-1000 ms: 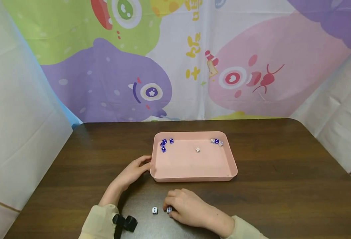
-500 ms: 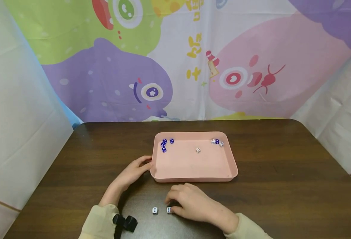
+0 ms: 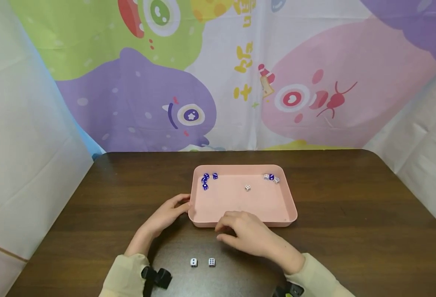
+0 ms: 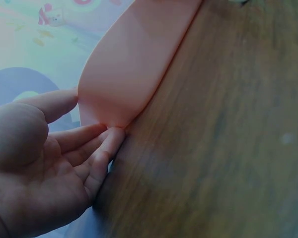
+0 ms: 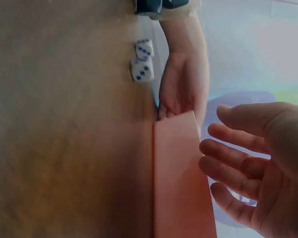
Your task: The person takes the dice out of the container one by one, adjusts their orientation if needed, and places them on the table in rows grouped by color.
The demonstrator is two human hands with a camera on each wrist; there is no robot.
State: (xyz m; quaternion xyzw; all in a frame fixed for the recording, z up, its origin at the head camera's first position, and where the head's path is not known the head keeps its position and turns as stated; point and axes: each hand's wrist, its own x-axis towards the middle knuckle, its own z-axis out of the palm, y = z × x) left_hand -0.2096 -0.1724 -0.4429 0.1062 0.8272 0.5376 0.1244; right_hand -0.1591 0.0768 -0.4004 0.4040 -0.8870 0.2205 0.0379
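A pink tray (image 3: 236,206) lies on the dark wooden table. My left hand (image 3: 167,214) touches its left side; in the left wrist view the thumb meets the rim and the fingertips rest against the low outer wall. Above the front edge of the tray hovers my right hand (image 3: 249,235), with nothing in its loosely bent, parted fingers. Nearer to me, two white dice stand apart on the table: a left die (image 3: 193,262) and a right die (image 3: 212,262). The right wrist view also has both dice, beyond the tray's outer wall (image 5: 181,173).
Several blue dice (image 3: 205,187) sit in the tray's back left corner. A white die (image 3: 247,188) lies right of its middle. At the back right, a blue die (image 3: 271,177) sits between two white dice (image 3: 276,180). A cartoon-print curtain (image 3: 147,107) hangs behind the table.
My right hand has let go of the right white die and risen forward to the tray's front edge. The die stays on the table. My left hand keeps its place at the tray.
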